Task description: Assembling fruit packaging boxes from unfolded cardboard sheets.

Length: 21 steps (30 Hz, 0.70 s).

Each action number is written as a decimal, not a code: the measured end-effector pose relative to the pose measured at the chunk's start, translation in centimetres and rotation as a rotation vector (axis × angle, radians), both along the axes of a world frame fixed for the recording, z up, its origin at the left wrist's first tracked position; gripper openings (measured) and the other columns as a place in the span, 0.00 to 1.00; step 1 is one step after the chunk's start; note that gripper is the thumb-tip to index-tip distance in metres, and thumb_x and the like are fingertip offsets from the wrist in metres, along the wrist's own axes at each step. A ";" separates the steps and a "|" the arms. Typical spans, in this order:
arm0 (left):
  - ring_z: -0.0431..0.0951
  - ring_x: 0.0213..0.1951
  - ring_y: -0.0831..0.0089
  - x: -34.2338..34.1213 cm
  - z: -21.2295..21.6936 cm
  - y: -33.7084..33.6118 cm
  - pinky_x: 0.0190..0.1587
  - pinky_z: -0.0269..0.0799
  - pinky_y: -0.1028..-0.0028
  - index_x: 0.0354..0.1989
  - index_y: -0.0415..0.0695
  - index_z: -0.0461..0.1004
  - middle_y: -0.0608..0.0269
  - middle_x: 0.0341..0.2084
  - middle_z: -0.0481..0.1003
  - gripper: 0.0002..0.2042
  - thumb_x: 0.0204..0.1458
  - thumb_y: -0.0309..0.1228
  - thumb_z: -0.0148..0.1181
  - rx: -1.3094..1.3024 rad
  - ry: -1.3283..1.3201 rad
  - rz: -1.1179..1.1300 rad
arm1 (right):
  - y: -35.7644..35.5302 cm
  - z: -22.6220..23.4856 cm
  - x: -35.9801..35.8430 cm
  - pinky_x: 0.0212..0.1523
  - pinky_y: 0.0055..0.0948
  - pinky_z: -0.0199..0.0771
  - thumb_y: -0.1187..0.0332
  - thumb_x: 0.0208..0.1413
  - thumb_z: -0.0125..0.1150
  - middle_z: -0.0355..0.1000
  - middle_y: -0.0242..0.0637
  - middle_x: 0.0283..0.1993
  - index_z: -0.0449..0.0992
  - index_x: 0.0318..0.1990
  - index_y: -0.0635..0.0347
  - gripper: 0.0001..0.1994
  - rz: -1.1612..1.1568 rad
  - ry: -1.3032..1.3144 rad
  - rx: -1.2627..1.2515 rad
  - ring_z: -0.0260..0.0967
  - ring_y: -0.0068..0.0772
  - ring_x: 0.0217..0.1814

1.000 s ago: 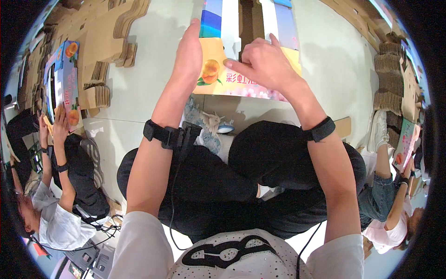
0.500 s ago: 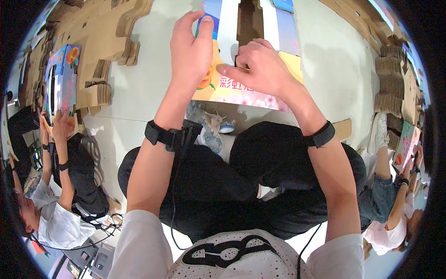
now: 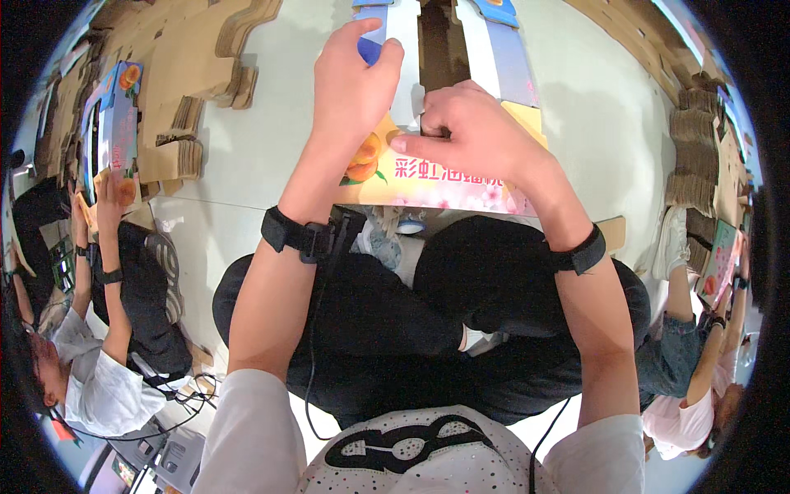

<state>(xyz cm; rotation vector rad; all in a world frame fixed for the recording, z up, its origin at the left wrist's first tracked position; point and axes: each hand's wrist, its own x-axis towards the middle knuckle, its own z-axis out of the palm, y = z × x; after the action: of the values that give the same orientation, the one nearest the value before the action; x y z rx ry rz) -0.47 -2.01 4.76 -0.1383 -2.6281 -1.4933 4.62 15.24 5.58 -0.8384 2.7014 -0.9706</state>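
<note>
A printed cardboard box (image 3: 411,195) with orange fruit, pink blossoms and red lettering stands on the floor in front of my crossed legs. Its top has a long central gap with brown inside and white flaps on both sides. My right hand (image 3: 481,132) curls its fingers over the near end of that gap, thumb pressed on the yellow near panel, gripping the cardboard. Over the box's left side, my left hand (image 3: 355,90) has thumb and index finger spread; its other fingers are partly hidden, and whether it touches the box I cannot tell.
Flat brown cardboard sheets (image 3: 177,62) lie at the left, and stacked cardboard (image 3: 695,148) stands at the right. A person at the left handles a similar printed box (image 3: 123,140); another at the right holds a printed piece (image 3: 718,259). Cables (image 3: 193,393) trail lower left.
The box has shifted slightly toward me, showing more of its near panel. My left hand has moved a little right, and its thumb and index finger have spread apart. My right hand keeps its grip.
</note>
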 end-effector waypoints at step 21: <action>0.70 0.56 0.62 3.1 -4.1 2.8 0.57 0.67 0.51 0.62 0.39 0.64 0.55 0.54 0.71 0.27 0.66 0.51 0.42 0.642 -1.104 -0.363 | 3.2 -4.1 -0.4 0.48 0.49 0.77 0.37 0.44 0.67 0.68 0.64 0.53 0.57 0.61 0.74 0.50 -0.493 -0.087 0.423 0.74 0.63 0.51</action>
<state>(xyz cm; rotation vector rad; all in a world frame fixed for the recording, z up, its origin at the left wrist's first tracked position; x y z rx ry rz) 2.66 0.79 0.66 0.4083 -2.5995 -3.1645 4.19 18.46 1.45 -0.0505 2.9281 -0.4450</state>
